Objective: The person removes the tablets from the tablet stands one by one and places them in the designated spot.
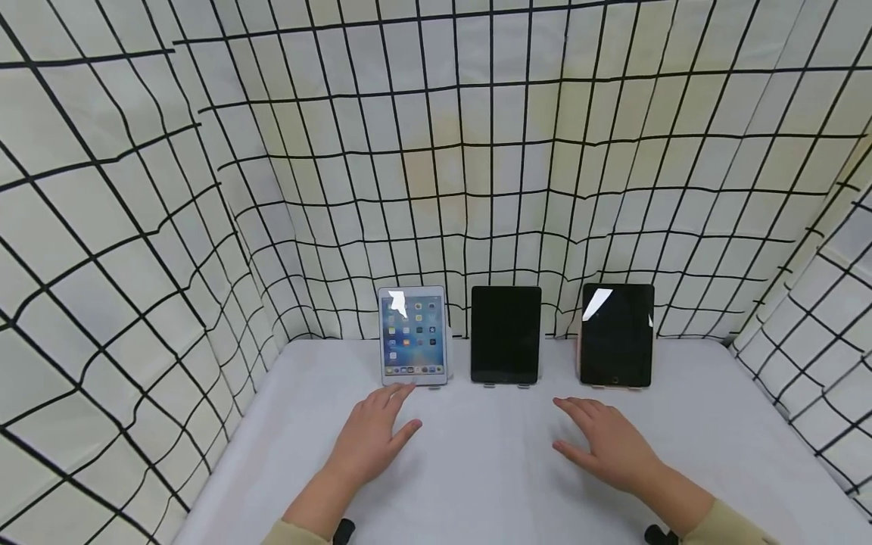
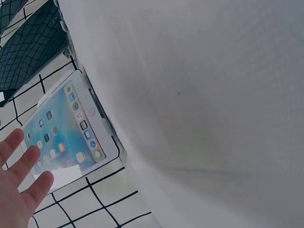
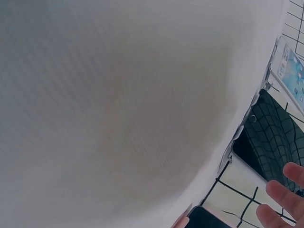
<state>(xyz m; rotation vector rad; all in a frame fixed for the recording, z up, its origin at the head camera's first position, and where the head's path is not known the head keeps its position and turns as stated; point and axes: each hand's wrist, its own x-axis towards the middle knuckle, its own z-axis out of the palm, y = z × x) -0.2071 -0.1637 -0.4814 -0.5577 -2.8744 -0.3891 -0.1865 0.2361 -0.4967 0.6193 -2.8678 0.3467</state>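
Observation:
Three tablets stand upright in a row at the back of the white table. On the left is a white tablet with its screen lit and app icons showing. A black tablet with a dark screen is in the middle, and another dark-screened tablet stands on the right. My left hand, fingers spread, is just in front of the white tablet, fingertips near its lower edge. My right hand holds nothing, fingers extended, in front of the gap between the middle and right tablets.
White cloth covers the table. Behind and at both sides rise white cloth walls with a black grid pattern. Small stands show under the tablets' lower edges.

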